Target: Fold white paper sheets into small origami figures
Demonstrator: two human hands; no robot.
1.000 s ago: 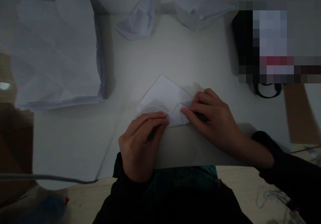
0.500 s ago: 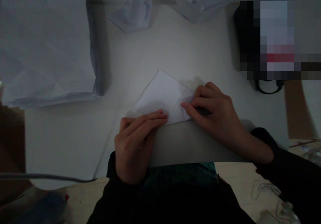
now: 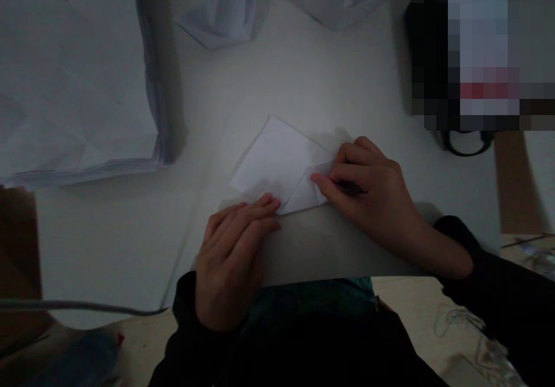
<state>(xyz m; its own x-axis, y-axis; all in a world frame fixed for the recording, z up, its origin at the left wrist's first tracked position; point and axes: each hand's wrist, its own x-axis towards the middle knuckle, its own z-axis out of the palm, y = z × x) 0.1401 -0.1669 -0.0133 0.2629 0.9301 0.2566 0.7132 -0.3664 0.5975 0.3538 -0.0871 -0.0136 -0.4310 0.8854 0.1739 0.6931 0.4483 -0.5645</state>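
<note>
A folded sheet of white paper (image 3: 277,155) lies on the white table, with a diagonal crease and a smaller flap at its right part. My right hand (image 3: 373,187) pinches that right end, its thumb on top and the fingers curled at the edge. The outstretched fingers of my left hand (image 3: 236,254) rest on the paper's lower left edge, pressing from above. Part of the paper's right corner is hidden under my right hand.
A thick stack of white paper (image 3: 73,86) stands at the left. Two folded paper boats, one on the left (image 3: 225,17) and one on the right (image 3: 338,5), sit at the back. A black case (image 3: 418,69) is at the right. A grey cable (image 3: 87,306) crosses the lower left.
My left hand has slid slightly left and down along the paper's lower edge, its fingers spreading more. My right hand keeps its pinch. The view has shifted a little.
</note>
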